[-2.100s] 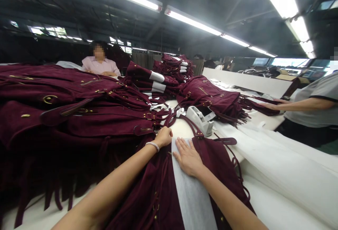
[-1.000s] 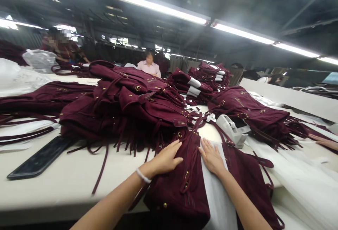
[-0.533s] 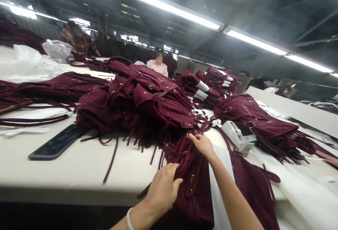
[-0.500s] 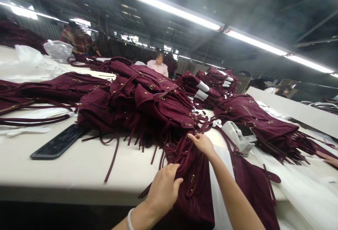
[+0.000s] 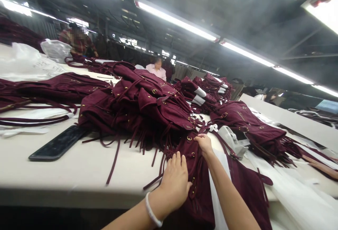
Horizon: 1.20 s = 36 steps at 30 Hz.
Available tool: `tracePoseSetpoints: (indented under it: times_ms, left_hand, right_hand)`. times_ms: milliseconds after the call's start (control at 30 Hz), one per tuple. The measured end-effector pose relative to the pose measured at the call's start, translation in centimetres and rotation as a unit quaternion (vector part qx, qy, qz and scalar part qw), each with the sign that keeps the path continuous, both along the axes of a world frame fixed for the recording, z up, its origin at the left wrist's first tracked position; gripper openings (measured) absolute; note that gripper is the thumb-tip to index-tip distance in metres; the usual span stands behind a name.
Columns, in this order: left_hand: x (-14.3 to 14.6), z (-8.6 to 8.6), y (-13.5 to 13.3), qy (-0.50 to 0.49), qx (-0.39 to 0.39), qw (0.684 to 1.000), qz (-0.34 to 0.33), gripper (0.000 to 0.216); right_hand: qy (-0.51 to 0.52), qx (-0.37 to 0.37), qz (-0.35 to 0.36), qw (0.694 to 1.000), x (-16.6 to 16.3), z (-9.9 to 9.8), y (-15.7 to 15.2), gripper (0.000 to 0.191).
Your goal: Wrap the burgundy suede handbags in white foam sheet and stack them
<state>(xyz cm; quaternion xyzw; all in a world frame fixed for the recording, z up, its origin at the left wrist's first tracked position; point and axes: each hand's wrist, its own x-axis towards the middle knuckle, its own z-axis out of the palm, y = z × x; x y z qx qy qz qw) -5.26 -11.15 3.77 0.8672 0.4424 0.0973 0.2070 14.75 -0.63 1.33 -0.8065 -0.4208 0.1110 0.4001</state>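
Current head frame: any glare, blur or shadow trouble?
Head view: ceiling tubes blow out to white, with haze around them; head view: shadow swallows detail under the piled maroon bags; head view: background soft, faces pixelated; head view: left hand and right hand reasonably clear.

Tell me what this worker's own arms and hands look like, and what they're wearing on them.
Both forearms are bare, with no sleeves in view. The left hand is ungloved, with a pale, rounded band around its wrist. The right hand is ungloved too, with no wristband visible.
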Motion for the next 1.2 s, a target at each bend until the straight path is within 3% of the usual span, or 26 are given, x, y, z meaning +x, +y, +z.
tracePoseSetpoints:
  times_ms: [100,200,267,367,400,500,667,767,867,933,1000,1067,1200]
  left_hand:
    - [1.9,0.4,1.3,-0.023,-0.037,0.999,-0.023,0.088]
    - [2.7,-1.1,3.3,-0.15,-0.111,0.982,-0.03,0.072]
    - [2.4,-3.1,4.9,-0.32,-0.227,0.92,0.001,0.05]
    - [1.2,-6.2,7.2,-0.478,-0.411,0.774,0.065,0.019]
    - [0.8,-7.0,7.7,-0.49,-0.447,0.745,0.076,0.015]
    - [0.1,-8.1,7.9,-0.502,-0.481,0.713,0.089,0.015]
    - [0.3,-7.7,7.3,-0.517,-0.507,0.68,0.115,0.016]
    - [0.1,-7.3,7.2,-0.514,-0.5,0.686,0.121,0.016]
    - [-1.1,-6.6,6.5,-0.508,-0.476,0.708,0.118,0.017]
    - [-2.4,-5.7,5.5,-0.485,-0.4,0.769,0.114,0.018]
    - [-3.7,-4.4,4.0,-0.429,-0.259,0.858,0.112,0.023]
    - [-4.6,-3.0,2.0,-0.355,-0.123,0.92,0.109,0.03]
    - [-5.1,-1.7,-1.5,-0.273,-0.009,0.958,0.092,0.028]
  right_hand:
    - [-0.02,0.034,-0.045,0.998,-0.7,1.3,0.3,0.032]
    - [-0.035,0.033,-0.071,0.996,-2.1,2.0,0.7,0.035]
    - [-0.037,0.03,-0.084,0.995,-2.9,2.0,1.1,0.034]
    - [-0.026,0.031,-0.086,0.995,-3.6,1.4,1.9,0.032]
    - [-0.021,0.032,-0.076,0.996,-3.7,1.1,2.1,0.033]
    - [0.001,0.037,0.004,0.999,-3.4,0.0,1.9,0.034]
    - [0.0,0.037,0.166,0.985,-2.2,-2.1,0.2,0.032]
    - [-0.083,0.017,0.19,0.978,-2.1,-3.3,-0.1,0.03]
    - [-0.161,-0.025,0.164,0.973,-2.5,-3.8,0.2,0.026]
    - [-0.172,-0.041,0.155,0.972,-2.7,-3.8,0.4,0.027]
    - [-0.168,-0.047,0.149,0.973,-2.8,-3.6,0.5,0.028]
    - [-0.165,-0.049,0.144,0.975,-2.8,-3.4,0.6,0.029]
    - [-0.164,-0.053,0.139,0.975,-2.6,-3.4,0.8,0.03]
